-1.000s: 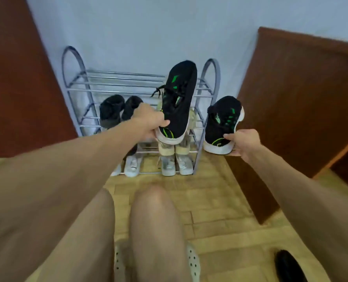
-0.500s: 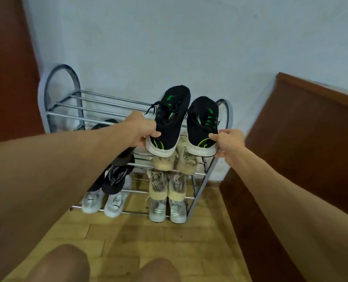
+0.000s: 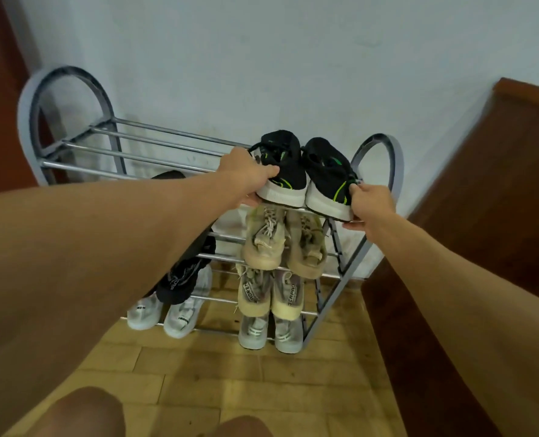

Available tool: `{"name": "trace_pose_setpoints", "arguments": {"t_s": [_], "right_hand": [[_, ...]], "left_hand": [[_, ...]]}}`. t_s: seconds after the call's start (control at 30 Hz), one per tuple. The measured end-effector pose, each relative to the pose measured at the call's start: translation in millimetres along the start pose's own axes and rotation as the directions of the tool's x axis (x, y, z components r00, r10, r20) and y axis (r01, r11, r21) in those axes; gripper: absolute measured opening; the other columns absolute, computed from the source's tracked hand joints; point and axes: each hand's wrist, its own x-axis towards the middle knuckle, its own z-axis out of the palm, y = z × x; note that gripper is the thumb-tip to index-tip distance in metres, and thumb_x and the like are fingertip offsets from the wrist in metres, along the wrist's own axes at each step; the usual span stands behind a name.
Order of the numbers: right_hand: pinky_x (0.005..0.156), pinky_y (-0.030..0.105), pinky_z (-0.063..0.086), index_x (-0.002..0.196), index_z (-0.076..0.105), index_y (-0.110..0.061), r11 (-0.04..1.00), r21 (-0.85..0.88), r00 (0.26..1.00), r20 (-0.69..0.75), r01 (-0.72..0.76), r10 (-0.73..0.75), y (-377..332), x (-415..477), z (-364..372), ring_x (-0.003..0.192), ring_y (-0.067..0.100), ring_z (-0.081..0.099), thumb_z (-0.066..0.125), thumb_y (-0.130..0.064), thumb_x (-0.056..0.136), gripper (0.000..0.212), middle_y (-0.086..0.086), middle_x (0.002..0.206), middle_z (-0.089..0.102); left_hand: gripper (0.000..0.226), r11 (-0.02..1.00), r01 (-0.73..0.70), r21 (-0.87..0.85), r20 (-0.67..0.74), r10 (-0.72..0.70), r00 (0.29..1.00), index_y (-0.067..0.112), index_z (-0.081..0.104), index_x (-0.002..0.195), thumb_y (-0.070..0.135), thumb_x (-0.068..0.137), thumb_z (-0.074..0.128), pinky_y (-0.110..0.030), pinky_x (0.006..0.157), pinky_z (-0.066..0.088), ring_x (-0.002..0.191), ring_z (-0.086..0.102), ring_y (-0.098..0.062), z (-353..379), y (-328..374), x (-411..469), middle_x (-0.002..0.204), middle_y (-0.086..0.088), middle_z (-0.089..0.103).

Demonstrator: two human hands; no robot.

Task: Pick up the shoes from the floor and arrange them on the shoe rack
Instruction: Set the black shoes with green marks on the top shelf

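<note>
Two hands grip a pair of black sneakers at the heels. Our left hand is closed around the heel of the left sneaker, thumb over the top and fingers under the white sole. Our right hand pinches the heel of the right sneaker the same way. Both sneakers sit side by side, touching, toes toward the wall, on the top tier at the right end of the metal shoe rack. Below them we see beige sneakers on the next tiers, clear shoes at the bottom, and black shoes left of those. Wooden floor lies in front.
</note>
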Motion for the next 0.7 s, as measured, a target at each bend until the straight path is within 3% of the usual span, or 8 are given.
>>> {"name": "trace_pose_setpoints", "arguments": {"t_s": [0.1,0.2,0.27,0.33,0.4,0.47,0.53,0.7], "right_hand": [[0.068,0.039,0.058,0.117,0.063,-0.012,0.982,-0.17,0.996,-0.031,0.078,-0.084,1.9,-3.0,-2.8,0.093,0.029,0.058,0.046,-0.023,0.1,0.028,0.011,0.106,0.057],[0.078,0.047,0.059,0.112,0.063,-0.009,0.949,-0.285,0.984,-0.072,0.135,-0.162,-0.2,-20.0,-3.3,0.095,0.031,0.061,0.044,-0.02,0.097,0.027,0.012,0.107,0.062],[0.083,0.047,0.056,0.113,0.061,-0.007,0.909,-0.382,0.967,-0.114,0.168,-0.227,-1.4,-37.8,-3.2,0.101,0.034,0.061,0.045,-0.014,0.091,0.028,0.015,0.112,0.063],[0.088,0.045,0.052,0.124,0.057,-0.006,0.869,-0.454,0.944,-0.153,0.195,-0.292,-4.0,-60.4,-3.0,0.115,0.033,0.053,0.046,-0.011,0.09,0.037,0.014,0.125,0.056],[0.097,0.044,0.045,0.13,0.055,-0.009,0.805,-0.53,0.911,-0.134,0.266,-0.389,-6.0,-85.1,-2.1,0.125,0.032,0.044,0.045,-0.011,0.092,0.039,0.012,0.135,0.048],[0.102,0.042,0.039,0.127,0.058,-0.011,0.696,-0.617,0.865,-0.048,0.367,-0.499,-8.8,-113.4,2.3,0.127,0.031,0.042,0.045,-0.01,0.092,0.038,0.012,0.135,0.048],[0.101,0.043,0.042,0.122,0.062,-0.01,0.615,-0.65,0.839,0.065,0.446,-0.54,-13.4,-144.9,12.2,0.123,0.032,0.046,0.046,-0.007,0.09,0.037,0.013,0.13,0.053],[0.091,0.047,0.05,0.105,0.068,0.009,0.538,-0.571,0.785,0.464,0.62,-0.411,-26.6,-232.1,64.6,0.104,0.042,0.061,0.046,-0.003,0.085,0.032,0.028,0.111,0.066]], "left_hand": [[0.046,0.966,-0.076,0.246,-0.021,0.083,0.996,0.0,0.063,0.104,0.042,0.085,0.059,-0.043,0.08,0.058,0.086,0.063,-0.031,-4.5,-3.8,-6.9,0.104,-0.017,0.065],[0.039,0.98,-0.063,0.189,0.012,0.062,0.998,0.005,0.064,0.109,0.036,0.088,0.054,-0.037,0.086,0.055,0.088,0.056,-0.025,-13.1,-7.2,-16.3,0.108,-0.011,0.062],[0.026,0.99,-0.066,0.126,0.049,0.06,0.997,0.009,0.063,0.102,0.03,0.088,0.055,-0.034,0.079,0.051,0.084,0.051,-0.021,-21.3,-8.5,-27.7,0.1,-0.007,0.057],[0.011,0.994,-0.072,0.081,0.068,0.067,0.995,0.016,0.055,0.09,0.026,0.088,0.054,-0.035,0.079,0.051,0.085,0.049,-0.021,-33.7,-10.4,-45.4,0.091,-0.004,0.051],[0.01,0.994,-0.072,0.076,0.114,0.063,0.991,0.018,0.055,0.092,0.028,0.091,0.054,-0.038,0.088,0.051,0.091,0.051,-0.02,-51.0,-15.3,-65.5,0.094,-0.003,0.051],[0.026,0.991,-0.069,0.113,0.177,0.048,0.983,0.015,0.058,0.113,0.031,0.092,0.054,-0.036,0.089,0.052,0.096,0.054,-0.02,-73.5,-24.3,-87.5,0.106,-0.004,0.054],[0.03,0.981,-0.084,0.177,0.226,0.043,0.973,0.015,0.058,0.117,0.032,0.092,0.054,-0.032,0.082,0.05,0.096,0.055,-0.02,-99.8,-35.1,-110.0,0.111,-0.005,0.056],[0.03,0.94,-0.076,0.332,0.225,-0.001,0.974,0.013,0.062,0.115,0.031,0.092,0.055,-0.035,0.091,0.048,0.1,0.056,-0.02,-185.1,-67.1,-167.5,0.109,-0.004,0.057]]}}
